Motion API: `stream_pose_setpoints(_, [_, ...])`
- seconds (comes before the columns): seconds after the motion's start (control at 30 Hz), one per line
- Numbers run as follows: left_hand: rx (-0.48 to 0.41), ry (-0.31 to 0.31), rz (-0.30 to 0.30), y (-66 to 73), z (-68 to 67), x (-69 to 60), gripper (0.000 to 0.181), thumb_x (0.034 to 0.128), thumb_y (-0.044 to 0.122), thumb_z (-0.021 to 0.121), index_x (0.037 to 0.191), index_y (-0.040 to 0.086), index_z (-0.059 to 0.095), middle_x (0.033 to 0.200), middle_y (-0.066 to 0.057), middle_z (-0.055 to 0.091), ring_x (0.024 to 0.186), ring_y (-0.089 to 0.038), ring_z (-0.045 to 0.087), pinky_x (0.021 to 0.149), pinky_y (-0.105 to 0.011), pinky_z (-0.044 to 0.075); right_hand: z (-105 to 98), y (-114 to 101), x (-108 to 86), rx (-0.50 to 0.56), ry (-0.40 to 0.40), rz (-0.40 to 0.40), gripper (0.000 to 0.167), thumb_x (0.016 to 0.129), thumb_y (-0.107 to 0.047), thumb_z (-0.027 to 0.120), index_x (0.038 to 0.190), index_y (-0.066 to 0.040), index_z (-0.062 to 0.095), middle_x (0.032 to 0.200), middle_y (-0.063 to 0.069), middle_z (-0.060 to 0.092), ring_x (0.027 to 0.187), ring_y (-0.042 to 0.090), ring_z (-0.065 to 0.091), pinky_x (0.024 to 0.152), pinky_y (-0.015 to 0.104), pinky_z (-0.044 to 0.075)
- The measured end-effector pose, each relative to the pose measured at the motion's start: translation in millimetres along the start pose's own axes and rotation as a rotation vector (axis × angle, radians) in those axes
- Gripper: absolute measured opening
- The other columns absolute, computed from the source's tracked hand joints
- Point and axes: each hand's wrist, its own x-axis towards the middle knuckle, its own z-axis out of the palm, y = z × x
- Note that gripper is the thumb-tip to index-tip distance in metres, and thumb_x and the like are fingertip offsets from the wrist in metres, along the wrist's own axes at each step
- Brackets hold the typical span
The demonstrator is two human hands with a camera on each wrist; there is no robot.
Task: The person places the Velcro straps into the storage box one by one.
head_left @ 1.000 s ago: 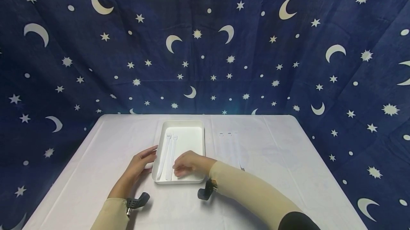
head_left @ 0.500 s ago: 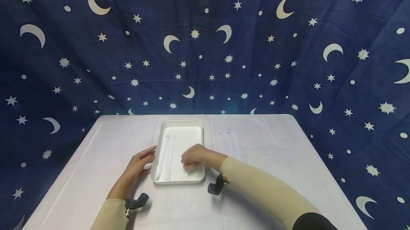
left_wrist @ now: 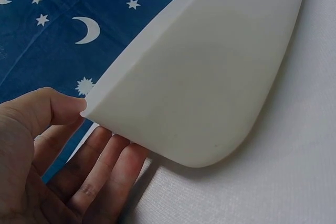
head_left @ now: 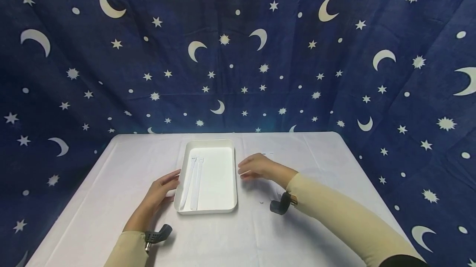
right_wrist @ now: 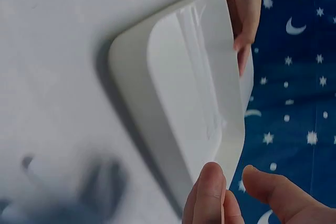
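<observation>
A shallow white tray (head_left: 217,176) lies on the white-covered table. Inside it, along the left wall, two long, slim, whitish strips (head_left: 188,183) lie side by side; their kind is too faint to tell. My left hand (head_left: 158,192) rests at the tray's left side, fingers touching the outer wall. In the left wrist view the thumb meets the rim. Just beyond the tray's right wall hovers my right hand (head_left: 260,166), its thumb and fingertips apart with nothing between them. It partly covers the faint pale strips on the table there, whose tops (head_left: 271,153) show behind it.
A small dark piece (head_left: 261,202) shows on the table right of the tray. The white tablecloth (head_left: 93,184) stretches around it. Behind the table hangs a navy curtain (head_left: 238,52) with moons and stars. Each wrist wears a dark camera mount (head_left: 158,234).
My right hand has left the inside of the tray and moved right, past its right wall. The left hand and the two strips in the tray have stayed in place.
</observation>
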Motion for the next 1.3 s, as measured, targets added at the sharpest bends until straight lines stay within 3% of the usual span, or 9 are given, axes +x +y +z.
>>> stream_pose_setpoints(0.33, [-0.009, -0.005, -0.018, 0.1, -2.6, 0.0, 0.061, 0.0940, 0.032, 0.062, 0.149, 0.013, 0.043, 0.152, -0.020, 0.041, 0.135, -0.042, 0.044, 0.087, -0.041, 0.058, -45, 32, -9.7, 0.060, 0.061, 0.023, 0.043, 0.085, 0.004, 0.069, 0.125, 0.013, 0.057, 0.098, 0.013, 0.064, 0.074, 0.012, 0.069, 0.076, 0.029, 0.061])
stream_pose_setpoints(0.53, [-0.011, -0.003, -0.017, -1.6, -3.3, 0.4, 0.061, 0.0942, 0.031, 0.062, 0.149, 0.013, 0.043, 0.153, -0.019, 0.041, 0.136, -0.040, 0.044, 0.084, -0.037, 0.059, -64, 51, -15.3, 0.033, 0.125, 0.048, 0.042, 0.084, 0.002, 0.069, 0.124, 0.013, 0.058, 0.094, 0.011, 0.067, 0.071, 0.012, 0.069, 0.072, 0.028, 0.061])
stream_pose_setpoints(0.67, [0.013, 0.000, -0.011, -2.0, -2.6, -0.4, 0.062, 0.0934, 0.033, 0.063, 0.149, 0.014, 0.043, 0.152, -0.019, 0.042, 0.136, -0.041, 0.043, 0.091, -0.043, 0.057, -73, 61, -17.6, 0.013, 0.166, 0.080, 0.041, 0.085, 0.001, 0.069, 0.123, 0.012, 0.059, 0.088, 0.011, 0.067, 0.069, 0.012, 0.068, 0.069, 0.026, 0.061])
stream_pose_setpoints(0.97, [0.022, -0.001, -0.016, -1.4, -0.7, 0.6, 0.063, 0.0930, 0.033, 0.063, 0.149, 0.015, 0.043, 0.153, -0.019, 0.040, 0.138, -0.041, 0.041, 0.093, -0.043, 0.056, -77, 92, -14.8, 0.013, 0.224, 0.096, 0.037, 0.082, 0.002, 0.071, 0.116, 0.012, 0.062, 0.084, 0.010, 0.070, 0.067, 0.012, 0.068, 0.066, 0.026, 0.061])
stream_pose_setpoints(1.13, [0.024, -0.001, -0.015, -1.3, -0.5, 0.8, 0.063, 0.0930, 0.033, 0.063, 0.149, 0.015, 0.042, 0.153, -0.019, 0.040, 0.137, -0.042, 0.042, 0.091, -0.043, 0.057, -71, 99, -15.8, -0.070, 0.268, 0.076, 0.034, 0.078, 0.002, 0.074, 0.109, 0.011, 0.065, 0.082, 0.011, 0.070, 0.062, 0.011, 0.066, 0.063, 0.025, 0.060])
stream_pose_setpoints(1.3, [0.027, -0.005, -0.013, -1.0, -0.5, 0.9, 0.062, 0.0931, 0.032, 0.063, 0.149, 0.014, 0.042, 0.153, -0.020, 0.040, 0.138, -0.042, 0.041, 0.093, -0.045, 0.056, -63, 104, -15.0, -0.137, 0.363, 0.064, 0.031, 0.073, 0.000, 0.078, 0.101, 0.008, 0.067, 0.075, 0.010, 0.069, 0.055, 0.010, 0.063, 0.056, 0.024, 0.059])
